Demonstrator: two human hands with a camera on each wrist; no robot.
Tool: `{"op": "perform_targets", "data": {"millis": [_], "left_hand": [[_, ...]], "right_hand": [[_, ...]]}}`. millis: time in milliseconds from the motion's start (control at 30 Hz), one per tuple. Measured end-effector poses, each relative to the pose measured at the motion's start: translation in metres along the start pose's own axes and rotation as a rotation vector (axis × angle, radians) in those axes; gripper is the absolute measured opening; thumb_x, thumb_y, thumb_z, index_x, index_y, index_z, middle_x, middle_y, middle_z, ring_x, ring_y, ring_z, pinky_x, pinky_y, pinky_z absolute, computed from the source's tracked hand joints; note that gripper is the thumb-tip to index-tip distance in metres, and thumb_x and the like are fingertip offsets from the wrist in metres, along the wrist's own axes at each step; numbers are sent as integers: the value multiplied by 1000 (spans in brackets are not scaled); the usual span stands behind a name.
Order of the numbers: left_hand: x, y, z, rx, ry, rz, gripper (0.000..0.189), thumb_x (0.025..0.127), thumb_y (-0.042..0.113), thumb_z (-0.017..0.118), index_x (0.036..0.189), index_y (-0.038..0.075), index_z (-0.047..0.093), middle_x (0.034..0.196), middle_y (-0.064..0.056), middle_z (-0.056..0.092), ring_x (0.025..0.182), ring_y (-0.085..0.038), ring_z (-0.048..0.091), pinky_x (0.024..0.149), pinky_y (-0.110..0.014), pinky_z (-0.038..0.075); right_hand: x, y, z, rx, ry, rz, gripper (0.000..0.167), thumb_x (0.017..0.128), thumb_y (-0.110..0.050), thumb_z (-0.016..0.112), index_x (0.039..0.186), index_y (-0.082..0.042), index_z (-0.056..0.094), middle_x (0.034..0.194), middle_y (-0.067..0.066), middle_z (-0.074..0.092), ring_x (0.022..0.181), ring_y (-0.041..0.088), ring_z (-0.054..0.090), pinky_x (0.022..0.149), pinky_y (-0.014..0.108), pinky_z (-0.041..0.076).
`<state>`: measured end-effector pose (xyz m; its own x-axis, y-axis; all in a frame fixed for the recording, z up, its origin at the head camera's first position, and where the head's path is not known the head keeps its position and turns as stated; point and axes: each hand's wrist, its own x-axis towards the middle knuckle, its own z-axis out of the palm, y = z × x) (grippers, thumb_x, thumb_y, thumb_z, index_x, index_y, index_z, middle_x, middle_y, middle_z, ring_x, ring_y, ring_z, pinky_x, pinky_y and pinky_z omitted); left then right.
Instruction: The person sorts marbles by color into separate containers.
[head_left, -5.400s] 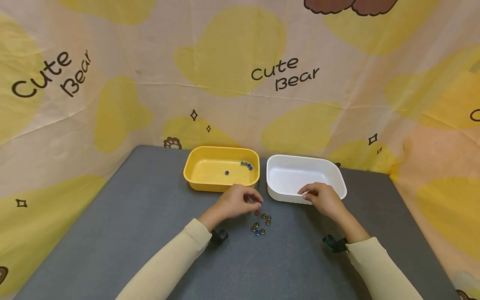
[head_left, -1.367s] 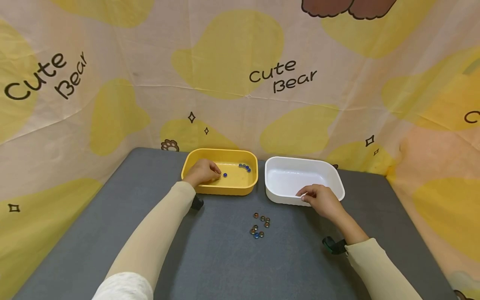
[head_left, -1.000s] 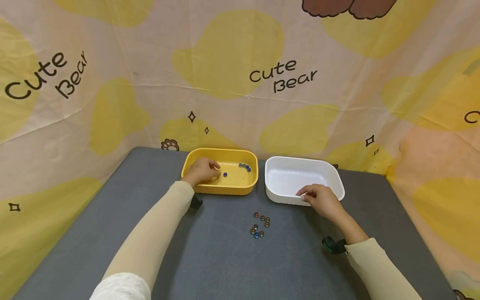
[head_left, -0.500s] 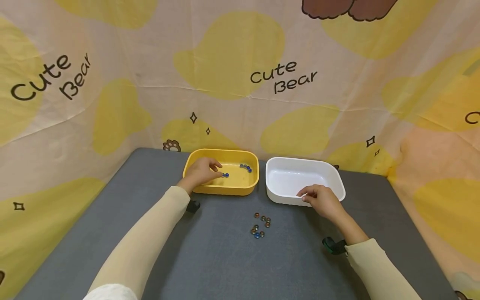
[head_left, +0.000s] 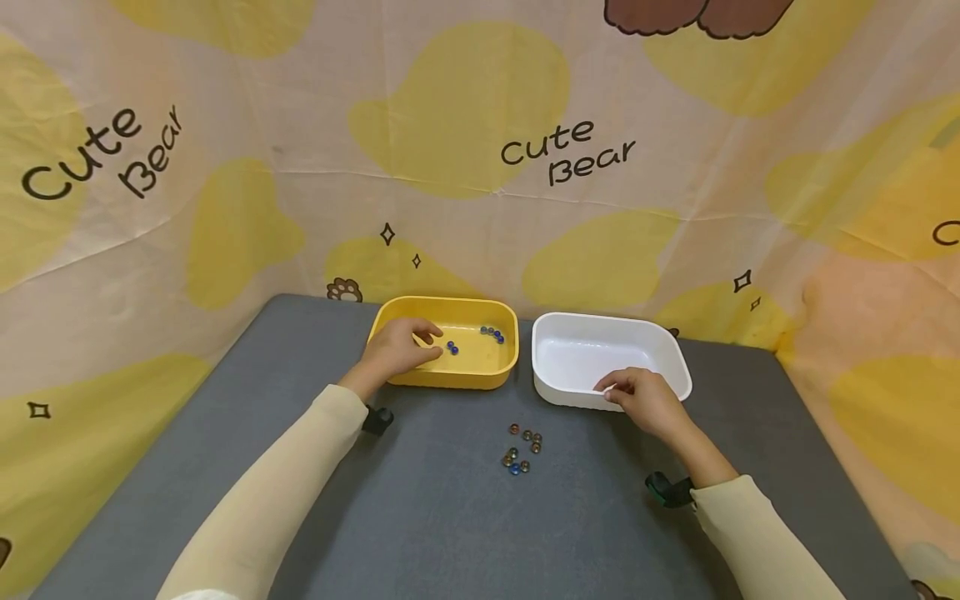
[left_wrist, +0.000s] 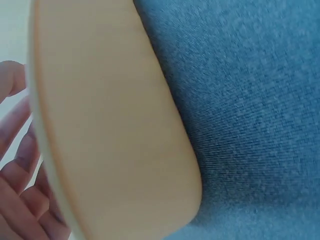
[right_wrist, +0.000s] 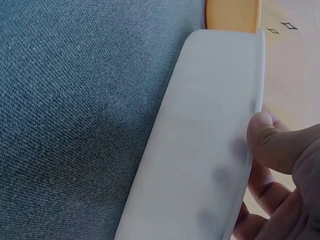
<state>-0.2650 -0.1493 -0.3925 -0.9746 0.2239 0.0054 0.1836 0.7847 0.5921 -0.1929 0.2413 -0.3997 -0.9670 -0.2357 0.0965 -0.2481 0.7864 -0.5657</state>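
Note:
My left hand [head_left: 397, 346] reaches over the front rim of the yellow box [head_left: 450, 380], thumb and fingers parted with nothing between them. Two blue marbles [head_left: 454, 351] lie just off its fingertips on the box floor. Several more marbles [head_left: 491, 332] sit in a row toward the box's right end. In the left wrist view the box wall hides part of the left hand [left_wrist: 22, 175]. My right hand [head_left: 647, 400] grips the front rim of the white box [head_left: 585, 357]. The right wrist view shows its thumb [right_wrist: 270, 145] outside the wall and its fingers inside.
Several brownish marbles [head_left: 527, 435] and a blue marble [head_left: 514, 469] lie loosely grouped on the grey table [head_left: 465, 525], in front of the two boxes. A printed cloth [head_left: 465, 108] hangs behind the table and along both sides.
My left hand has gone from the loose marbles into the yellow box and let go of a blue marble beside another. It has since opened and drawn back slightly left. The right hand stays put.

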Motion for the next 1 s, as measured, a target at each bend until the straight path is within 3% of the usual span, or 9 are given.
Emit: {"op": "perform_targets", "data": {"millis": [400, 533, 1000], "left_hand": [[-20, 21, -1, 8, 35, 60, 28, 82, 32, 74, 106, 19, 73, 99, 1, 69, 87, -19, 62, 77, -34, 52], [-29, 25, 3, 1, 20, 75, 22, 82, 32, 74, 102, 23, 72, 96, 4, 68, 84, -16, 60, 75, -32, 50], [-52, 41, 25, -53, -16, 151, 23, 80, 27, 77, 102, 19, 73, 90, 5, 69, 78, -11, 59, 73, -29, 50]], "right_hand": [[1, 1, 0, 1, -2, 3, 9, 85, -6, 69, 91, -11, 75, 85, 7, 70, 67, 12, 55, 59, 27, 44], [0, 2, 0, 0, 1, -1, 10, 86, -5, 69, 91, -11, 75, 85, 6, 70, 66, 11, 55, 58, 26, 44], [0, 2, 2, 5, 16, -8, 10, 85, -5, 69, 91, -11, 75, 85, 6, 70, 68, 12, 55, 59, 25, 45]]}}
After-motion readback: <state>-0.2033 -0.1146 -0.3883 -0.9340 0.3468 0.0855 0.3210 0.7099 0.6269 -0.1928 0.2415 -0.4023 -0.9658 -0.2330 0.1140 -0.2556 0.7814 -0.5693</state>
